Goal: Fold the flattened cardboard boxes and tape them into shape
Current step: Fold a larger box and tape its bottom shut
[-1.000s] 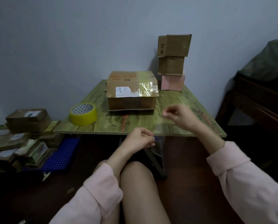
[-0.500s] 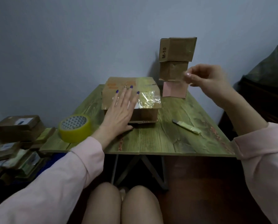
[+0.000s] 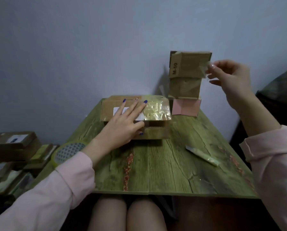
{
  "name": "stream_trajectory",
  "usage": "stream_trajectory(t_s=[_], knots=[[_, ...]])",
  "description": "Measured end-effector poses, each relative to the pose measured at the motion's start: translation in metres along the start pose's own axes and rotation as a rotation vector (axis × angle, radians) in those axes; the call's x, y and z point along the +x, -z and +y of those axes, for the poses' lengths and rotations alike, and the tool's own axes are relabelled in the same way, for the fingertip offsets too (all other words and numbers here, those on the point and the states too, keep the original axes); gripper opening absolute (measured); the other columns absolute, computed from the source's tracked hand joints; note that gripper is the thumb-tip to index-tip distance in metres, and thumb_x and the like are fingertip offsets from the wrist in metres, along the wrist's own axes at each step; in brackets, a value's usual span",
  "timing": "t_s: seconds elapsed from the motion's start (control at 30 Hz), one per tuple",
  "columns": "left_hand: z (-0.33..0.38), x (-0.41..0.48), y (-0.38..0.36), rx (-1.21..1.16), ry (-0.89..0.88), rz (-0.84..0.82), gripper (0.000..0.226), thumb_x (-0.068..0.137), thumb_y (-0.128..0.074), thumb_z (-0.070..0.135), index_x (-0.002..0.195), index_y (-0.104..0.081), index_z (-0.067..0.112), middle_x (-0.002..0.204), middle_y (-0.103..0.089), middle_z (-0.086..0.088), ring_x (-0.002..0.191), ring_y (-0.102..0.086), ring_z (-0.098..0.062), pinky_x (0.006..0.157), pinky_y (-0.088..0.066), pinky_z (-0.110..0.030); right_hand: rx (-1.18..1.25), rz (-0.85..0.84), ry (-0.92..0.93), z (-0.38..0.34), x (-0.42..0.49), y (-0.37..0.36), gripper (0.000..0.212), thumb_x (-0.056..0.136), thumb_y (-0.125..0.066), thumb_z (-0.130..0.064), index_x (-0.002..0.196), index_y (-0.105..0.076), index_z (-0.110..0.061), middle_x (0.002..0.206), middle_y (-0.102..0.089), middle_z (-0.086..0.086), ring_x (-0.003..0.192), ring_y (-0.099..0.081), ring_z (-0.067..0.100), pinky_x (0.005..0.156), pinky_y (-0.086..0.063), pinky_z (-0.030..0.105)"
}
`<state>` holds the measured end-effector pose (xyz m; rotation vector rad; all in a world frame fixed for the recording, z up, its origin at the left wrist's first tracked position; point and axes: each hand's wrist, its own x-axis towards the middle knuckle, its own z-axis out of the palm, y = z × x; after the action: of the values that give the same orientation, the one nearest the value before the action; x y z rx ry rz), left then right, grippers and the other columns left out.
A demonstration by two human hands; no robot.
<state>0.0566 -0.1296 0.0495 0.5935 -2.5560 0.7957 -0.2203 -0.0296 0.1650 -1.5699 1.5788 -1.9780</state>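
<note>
Moved: within the last second both hands left the desk edge. The left hand (image 3: 126, 121) now lies on the large box (image 3: 156, 112), the right hand (image 3: 231, 77) is raised beside the stack of small boxes (image 3: 184, 87), and a cutter (image 3: 202, 155) lies on the desk (image 3: 156, 177).
Left hand: fingers straight and spread, pressing flat over the large box's top edge and front face.
Right hand: pinches a strip of clear tape (image 3: 204, 70), blurred, just beside the top small box's upper corner.
Large box: mid-desk, folded up, glossy tape across its right half.
Tape roll (image 3: 67, 151): left desk edge, partly behind the sleeve.
Done: four boxes appear formed, three of them stacked by the wall.
Remaining: the flattened boxes (image 3: 11, 147) piled on the floor at left look untouched, so most of the job probably lies ahead.
</note>
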Motion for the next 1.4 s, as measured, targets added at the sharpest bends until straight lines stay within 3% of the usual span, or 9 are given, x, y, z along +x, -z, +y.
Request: stream_trajectory(t_s=[0.17,0.3,0.5,0.7,0.8,0.9,1.07,1.23,1.4], knots=[[-0.032,0.034,0.045,-0.064,-0.009,-0.045,0.029,0.091,-0.031,0.033,0.096,-0.053,0.015,0.137,-0.051,-0.015,0.125,-0.05,-0.032,0.1,-0.041,-0.05,0.033,0.088,0.028,-0.023,0.016,0.0,0.014,0.092,-0.059,-0.015,0.08,-0.06,-0.021,0.076,-0.064,-0.005,0.062,-0.058,0.0,0.063,-0.051,0.017],[-0.045,0.055,0.061,-0.144,0.063,-0.125,0.024,0.1,-0.035,0.03,0.115,-0.048,0.016,0.142,-0.046,-0.001,0.127,-0.044,-0.023,0.108,-0.027,-0.038,0.026,0.212,0.055,-0.032,0.029,0.005,0.007,0.092,-0.061,-0.021,0.086,-0.062,-0.018,0.079,-0.065,-0.005,0.063,-0.059,0.0,0.065,-0.05,0.019],[-0.051,0.08,0.085,-0.219,0.132,-0.264,0.022,0.1,-0.033,0.037,0.109,-0.041,0.02,0.11,-0.058,-0.004,0.097,-0.054,-0.03,0.086,-0.042,-0.042,0.005,0.325,0.055,-0.038,0.038,0.024,0.006,0.091,-0.061,-0.025,0.087,-0.062,-0.022,0.082,-0.066,-0.006,0.066,-0.06,0.002,0.067,-0.051,0.02],[-0.055,0.095,0.094,-0.306,0.183,-0.318,0.011,0.101,-0.033,0.034,0.098,-0.035,0.024,0.079,-0.042,0.001,0.076,-0.042,-0.023,0.068,-0.031,-0.033,-0.001,0.33,0.034,-0.031,0.037,0.029,0.008,0.091,-0.062,-0.027,0.082,-0.061,-0.026,0.083,-0.067,-0.005,0.069,-0.061,0.006,0.068,-0.051,0.023],[-0.056,0.099,0.087,-0.306,0.227,-0.292,0.017,0.101,-0.032,0.035,0.105,-0.038,0.02,0.086,-0.048,-0.002,0.079,-0.044,-0.024,0.069,-0.031,-0.033,0.014,0.323,0.014,-0.029,0.037,0.025,0.01,0.091,-0.062,-0.025,0.081,-0.061,-0.026,0.082,-0.066,-0.005,0.067,-0.059,0.006,0.067,-0.05,0.022],[-0.059,0.101,0.072,-0.317,0.247,-0.275,0.029,0.101,-0.032,0.035,0.124,-0.041,0.019,0.113,-0.059,-0.004,0.098,-0.053,-0.024,0.079,-0.04,-0.035,0.032,0.323,0.005,-0.032,0.04,0.021,0.011,0.091,-0.061,-0.024,0.08,-0.061,-0.025,0.08,-0.065,-0.006,0.064,-0.058,0.003,0.066,-0.049,0.021],[-0.061,0.095,0.045,-0.386,0.251,-0.256,0.041,0.102,-0.031,0.031,0.14,-0.042,0.021,0.145,-0.042,0.002,0.132,-0.037,-0.016,0.108,-0.032,-0.034,0.031,0.292,0.018,-0.034,0.04,0.014,0.006,0.092,-0.061,-0.022,0.09,-0.062,-0.017,0.08,-0.065,-0.005,0.064,-0.058,0.003,0.066,-0.051,0.02],[-0.058,0.096,0.047,-0.448,0.244,-0.313,0.04,0.102,-0.034,0.028,0.14,-0.044,0.02,0.149,-0.036,0.005,0.134,-0.038,-0.018,0.109,-0.027,-0.027,0.062,0.248,-0.001,-0.034,0.04,0.005,0.009,0.092,-0.061,-0.021,0.083,-0.061,-0.021,0.079,-0.065,-0.005,0.061,-0.058,0.0,0.064,-0.05,0.019],[-0.053,0.09,0.046,-0.507,0.257,-0.461,0.058,0.098,-0.03,0.051,0.148,-0.028,0.022,0.156,-0.02,0.006,0.143,-0.02,-0.012,0.117,-0.013,-0.027,0.107,0.177,-0.006,-0.041,0.041,-0.008,0.01,0.092,-0.061,-0.02,0.082,-0.061,-0.019,0.079,-0.065,-0.002,0.058,-0.059,0.0,0.066,-0.049,0.022]])
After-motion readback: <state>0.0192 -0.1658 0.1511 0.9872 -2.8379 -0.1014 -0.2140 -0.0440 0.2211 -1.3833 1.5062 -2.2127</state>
